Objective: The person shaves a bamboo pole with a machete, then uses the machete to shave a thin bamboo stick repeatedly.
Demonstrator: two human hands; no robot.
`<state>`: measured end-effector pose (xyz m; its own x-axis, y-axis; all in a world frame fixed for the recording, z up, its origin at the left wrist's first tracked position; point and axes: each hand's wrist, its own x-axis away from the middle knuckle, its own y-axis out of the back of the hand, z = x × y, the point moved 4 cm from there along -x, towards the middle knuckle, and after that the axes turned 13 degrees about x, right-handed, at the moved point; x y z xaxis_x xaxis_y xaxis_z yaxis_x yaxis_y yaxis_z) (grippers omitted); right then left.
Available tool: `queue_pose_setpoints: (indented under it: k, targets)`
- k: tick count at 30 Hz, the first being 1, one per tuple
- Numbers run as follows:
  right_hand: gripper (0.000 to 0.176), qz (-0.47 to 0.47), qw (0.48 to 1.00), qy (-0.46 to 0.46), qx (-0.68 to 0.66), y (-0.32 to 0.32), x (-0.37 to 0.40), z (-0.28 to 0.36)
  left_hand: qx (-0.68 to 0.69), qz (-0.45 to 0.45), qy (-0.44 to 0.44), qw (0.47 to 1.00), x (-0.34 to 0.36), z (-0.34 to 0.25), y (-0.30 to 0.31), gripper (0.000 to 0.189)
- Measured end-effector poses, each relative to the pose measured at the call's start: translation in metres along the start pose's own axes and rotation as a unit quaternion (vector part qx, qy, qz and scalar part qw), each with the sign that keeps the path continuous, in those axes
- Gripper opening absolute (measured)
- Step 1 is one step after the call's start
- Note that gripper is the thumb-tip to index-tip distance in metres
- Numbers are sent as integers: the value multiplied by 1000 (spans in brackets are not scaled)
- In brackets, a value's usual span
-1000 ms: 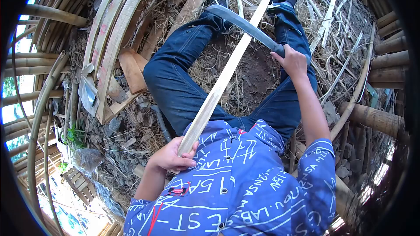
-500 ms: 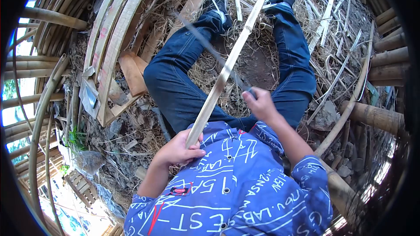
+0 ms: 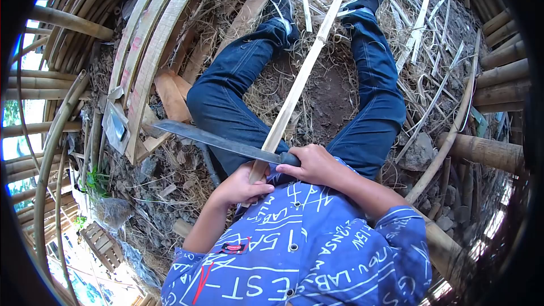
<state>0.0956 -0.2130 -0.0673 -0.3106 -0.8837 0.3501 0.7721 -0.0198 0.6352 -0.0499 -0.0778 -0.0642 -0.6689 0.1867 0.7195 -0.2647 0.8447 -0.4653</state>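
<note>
My left hand (image 3: 245, 184) is closed round the near end of a long pale bamboo strip (image 3: 306, 73), close against my shirt. The strip slants away between my legs, its far end up by my right shoe. My right hand (image 3: 313, 164) grips the dark handle of a machete (image 3: 218, 139). Its long grey blade lies across the strip just beyond my left fingers and points to the left, over my left thigh. Part of the strip is hidden beneath the blade.
Bundled wooden slats (image 3: 150, 51) stand at the left, with a brick-coloured wood block (image 3: 171, 95) beside them. Shavings and split strips (image 3: 419, 28) litter the ground at upper right. A stone (image 3: 417, 152) and a thick bamboo pole (image 3: 481, 153) lie at right.
My right hand has drawn the machete back towards my body along the strip. The blade has swung from pointing away to pointing left, near my left hand, which stays in place.
</note>
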Motion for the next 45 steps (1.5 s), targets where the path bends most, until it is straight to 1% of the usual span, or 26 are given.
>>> queue_pose_setpoints:
  k: [1,2,3,4,6,10,12,15,16,18,19,21,22,24,25,26,27,28,30,34,36,37,39,41,43,45]
  targets:
    - [60,-12,1000,-1,-2,-3,0,-2,1,0,-1,1000,-1,-1,-2,38]
    - [60,-22,1000,-3,-4,-4,0,-3,-127,-58,-67,988,-1,-9,-3,36]
    - [60,-20,1000,-2,-3,-5,0,-4,-251,-115,-131,952,0,-16,-4,35]
    - [61,-18,1000,-9,-5,-5,0,-5,-249,-117,-131,952,0,-17,-4,35]
    - [61,-14,1000,-18,-9,-6,-1,-5,-284,-167,-102,939,1,-17,0,37]
    - [62,-27,999,-24,-21,-6,-2,-3,-273,-190,-124,935,-7,-3,8,40]
    - [62,-28,999,-23,-20,-7,-4,-4,-228,-169,-125,951,-13,0,7,38]
    - [63,-37,999,-14,-4,-9,-4,-5,-197,-155,-142,957,-15,3,5,35]
    - [63,-46,999,-5,21,-8,-4,-5,-197,-156,-141,958,-17,6,6,35]
    - [63,-54,998,1,46,-8,-4,-6,-161,-113,-192,961,-19,8,3,31]
    - [59,-54,997,6,57,-7,-4,-7,-162,-113,-191,962,-18,6,2,31]
    - [56,-54,996,11,68,-6,-6,-6,-84,-78,-72,991,-16,5,-1,29]
    - [56,-56,996,10,68,-5,-6,-4,-84,-78,-71,991,-13,1,-4,29]
    - [56,-58,996,9,69,-3,-6,-4,-13,-63,-9,998,-9,0,-8,30]
    - [59,-65,995,15,79,-3,-6,-5,-13,-63,-9,998,-9,1,-7,30]
    - [62,-72,993,21,89,-2,-7,-6,-34,-51,-29,998,-8,1,-8,32]
    - [62,-70,993,20,88,-3,-8,-8,-55,-40,-49,996,-7,2,-8,35]
    - [62,-58,994,21,88,-5,-9,-11,-55,-40,-48,997,-9,8,-5,35]
    - [62,-31,995,25,92,-5,-13,-15,-88,-31,-115,989,-14,14,0,41]
    - [63,-25,993,25,111,-3,-16,-19,-111,-47,-105,987,-10,10,0,40]
    - [65,-56,988,14,144,0,-18,-28,-98,-38,-85,991,-7,9,0,35]
    - [66,-45,985,-19,168,0,-21,-40,-96,-40,-83,991,-5,8,-2,35]
    - [66,-73,984,-28,162,7,-21,-53,-88,-51,-64,993,-3,5,-5,34]
    - [67,-63,982,-25,174,10,-24,-57,-94,-55,-72,991,-3,3,-5,35]
    - [62,-44,979,-36,194,14,-24,-57,-97,-56,-78,991,-5,3,-6,35]
    - [64,-56,979,-27,195,11,-25,-59,-94,-52,-89,990,-4,1,-5,35]
